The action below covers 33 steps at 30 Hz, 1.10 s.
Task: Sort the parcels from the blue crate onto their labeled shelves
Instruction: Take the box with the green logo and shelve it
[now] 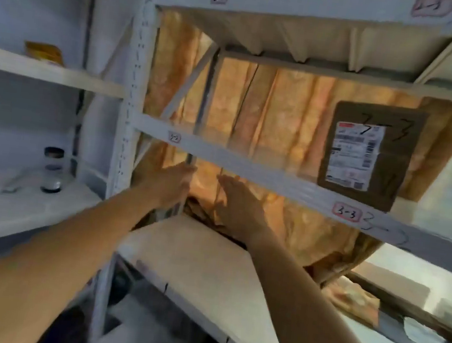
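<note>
**Brown bundle at shelf back, both hands reaching in**

Left hand (167, 185) is up against a grey post (205, 106). Its fingers look stretched, but blur stops us telling if it grips. Right hand (239, 203) is spread flat and holds nothing, just beside a brown crumpled bundle (202, 214) at the back of the pale shelf board (202, 259). We can't tell if that bundle is a parcel or a fold of the orange curtain (284, 107) behind.

One level up, a cardboard parcel (369, 157) marked 3-3 stands upright behind the 3-3 label (346, 211). We judge that one sorted. The blue crate is out of view, so we can't say how many parcels remain. The smaller labels are blurred, and the dark jar (52, 170) on the left rack is unreadable.
</note>
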Motion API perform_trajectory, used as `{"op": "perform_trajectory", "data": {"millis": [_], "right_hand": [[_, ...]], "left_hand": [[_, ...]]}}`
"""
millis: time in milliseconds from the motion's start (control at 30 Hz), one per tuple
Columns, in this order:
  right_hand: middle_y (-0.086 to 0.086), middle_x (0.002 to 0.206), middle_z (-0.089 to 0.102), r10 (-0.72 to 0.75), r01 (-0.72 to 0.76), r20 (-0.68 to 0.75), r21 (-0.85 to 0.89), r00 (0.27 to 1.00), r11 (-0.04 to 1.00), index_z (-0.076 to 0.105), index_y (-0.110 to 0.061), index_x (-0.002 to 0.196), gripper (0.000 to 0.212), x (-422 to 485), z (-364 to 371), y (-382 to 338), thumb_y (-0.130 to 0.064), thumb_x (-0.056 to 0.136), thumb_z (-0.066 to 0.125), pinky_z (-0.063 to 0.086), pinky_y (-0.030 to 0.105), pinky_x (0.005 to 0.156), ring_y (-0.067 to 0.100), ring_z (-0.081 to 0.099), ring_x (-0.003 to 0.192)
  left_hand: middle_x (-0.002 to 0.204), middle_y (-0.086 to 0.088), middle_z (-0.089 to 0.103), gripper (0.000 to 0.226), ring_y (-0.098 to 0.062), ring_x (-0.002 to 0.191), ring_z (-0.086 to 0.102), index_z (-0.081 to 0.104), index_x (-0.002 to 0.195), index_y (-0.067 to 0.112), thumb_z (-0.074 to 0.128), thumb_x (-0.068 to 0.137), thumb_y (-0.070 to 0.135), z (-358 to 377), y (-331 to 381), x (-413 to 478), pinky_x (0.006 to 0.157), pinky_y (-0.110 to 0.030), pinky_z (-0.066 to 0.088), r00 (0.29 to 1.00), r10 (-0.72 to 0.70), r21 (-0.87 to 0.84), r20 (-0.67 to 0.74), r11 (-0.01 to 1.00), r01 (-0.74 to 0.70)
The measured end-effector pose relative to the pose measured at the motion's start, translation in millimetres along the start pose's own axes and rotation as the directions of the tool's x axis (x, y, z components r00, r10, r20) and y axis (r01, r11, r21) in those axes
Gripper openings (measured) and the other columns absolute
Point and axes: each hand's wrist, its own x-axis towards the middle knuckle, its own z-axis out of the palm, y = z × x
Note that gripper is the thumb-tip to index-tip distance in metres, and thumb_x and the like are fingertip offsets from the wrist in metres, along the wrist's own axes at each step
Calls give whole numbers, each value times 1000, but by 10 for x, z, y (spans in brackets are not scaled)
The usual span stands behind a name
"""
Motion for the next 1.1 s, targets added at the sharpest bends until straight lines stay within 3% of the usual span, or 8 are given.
{"op": "perform_trajectory", "data": {"millis": [67,200,367,500,600,867,1000,1100], "right_hand": [[3,157,26,-42,33,103,93,994,995,27,-18,150,58,197,295,-374,-22,95,47,24,31,114,20,25,144],[13,141,45,-247,199,226,218,942,955,43,-11,138,48,427,1058,-1264,-13,91,51,40,41,103,32,42,130],[9,159,18,-474,372,392,310,789,875,17,-10,152,63,364,1867,-2462,-15,96,47,21,37,116,27,20,145],[4,161,8,-517,374,510,362,688,854,10,-15,153,66,238,2379,-3213,-21,98,46,19,41,120,26,9,148],[6,161,12,-514,347,569,383,642,856,15,-11,152,63,189,2633,-3668,-22,99,46,20,38,119,24,14,147],[7,157,24,-342,93,701,368,625,925,26,-13,150,59,168,3418,-3967,-26,97,48,26,39,116,25,24,144],[7,130,55,-218,-32,826,274,521,961,53,-22,111,18,29,3988,-3750,-27,94,49,43,44,102,28,52,121],[6,146,43,-166,-71,890,216,425,974,44,-19,138,45,-95,4428,-3530,-35,96,46,36,43,110,25,43,133]], "left_hand": [[155,-11,24,52,-32,132,38,21,148,17,34,99,26,-130,-567,-431,109,-42,34,986,-146,48,79,989,143],[159,-6,9,55,-26,145,17,12,151,17,32,100,28,-337,-1635,-1613,116,-36,14,893,-411,282,186,892,352],[159,-6,-1,57,-22,147,7,3,151,16,27,101,32,-561,-2425,-3023,118,-31,6,723,-646,461,243,733,500],[159,-9,5,55,-21,147,7,4,150,6,25,102,23,-536,-2883,-3716,119,-33,9,621,-739,539,260,645,542],[159,-8,6,58,-25,146,14,6,150,10,32,100,23,-370,-3099,-3861,118,-38,17,576,-759,457,303,646,611],[160,-7,7,52,-24,146,14,7,151,13,21,103,28,249,-3734,-4072,117,-38,15,599,-681,268,421,725,635],[159,-9,8,53,-25,145,17,8,151,15,22,102,30,743,-3933,-4236,116,-38,16,561,-640,183,526,729,660],[159,-10,8,53,-24,145,14,8,150,12,23,102,29,1166,-4055,-4293,117,-35,13,522,-593,143,613,733,665]]}}
